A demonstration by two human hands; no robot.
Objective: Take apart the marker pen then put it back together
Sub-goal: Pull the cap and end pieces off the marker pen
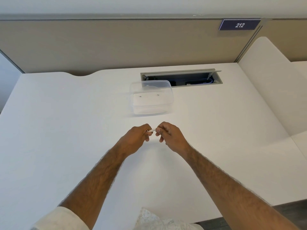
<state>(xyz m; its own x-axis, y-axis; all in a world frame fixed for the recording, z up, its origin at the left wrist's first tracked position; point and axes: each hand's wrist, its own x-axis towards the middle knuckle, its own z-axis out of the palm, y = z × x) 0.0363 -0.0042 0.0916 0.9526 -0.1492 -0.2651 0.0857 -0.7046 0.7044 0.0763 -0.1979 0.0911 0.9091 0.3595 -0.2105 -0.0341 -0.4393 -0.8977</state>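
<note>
A white marker pen (152, 130) is held level above the middle of the white desk, and only a short white stretch of it shows between the two hands. My left hand (136, 138) is closed around its left part. My right hand (168, 135) pinches its right end with thumb and forefinger. The rest of the pen is hidden inside the fingers, so I cannot tell whether it is whole or in parts.
A clear plastic box (151, 98) with two tiny dark bits in it stands on the desk (66, 130) beyond the hands. Behind it is an open cable hatch (181, 78). A beige partition (116, 44) closes the back, and a white side panel (265, 80) rises at right.
</note>
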